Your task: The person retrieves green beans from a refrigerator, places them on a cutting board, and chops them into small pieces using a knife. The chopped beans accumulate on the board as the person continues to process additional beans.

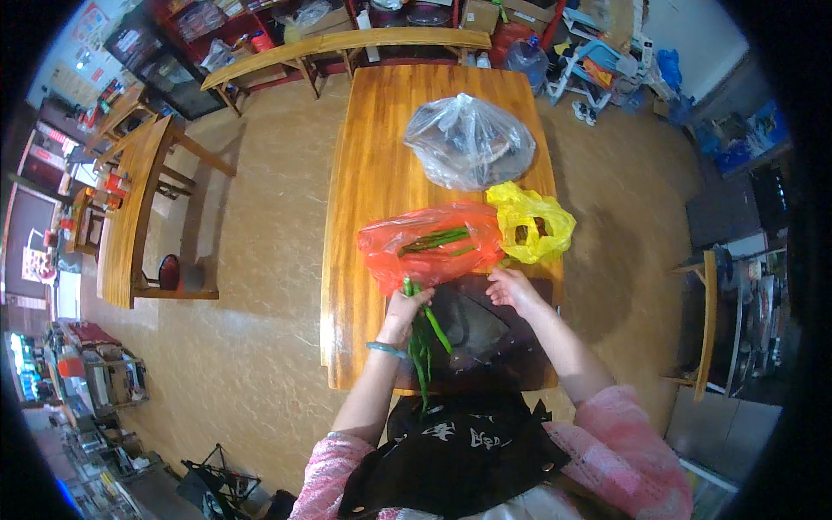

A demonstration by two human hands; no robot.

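My left hand [406, 309] grips several long green vegetable stalks [439, 330], whose ends hang toward the black apron [455, 455]. Just beyond it lies a red plastic bag [442, 260], its mouth open on more green stalks [432, 240]. My right hand [512, 290] hovers by the bag's near right edge, fingers curled but apart, with nothing clearly held. A yellow plastic bag [536, 224] with dark contents touches the red one on the right. Below both hands is a dark, stained panel [478, 325] at the near end of the wooden table [370, 162].
A large clear plastic bag [471, 143] sits farther up the table, its contents blurred. Beyond the far edge runs a wooden bench [351, 42] before red shelves. Another wooden table [140, 214] stands left; a wooden frame [705, 325] is at right.
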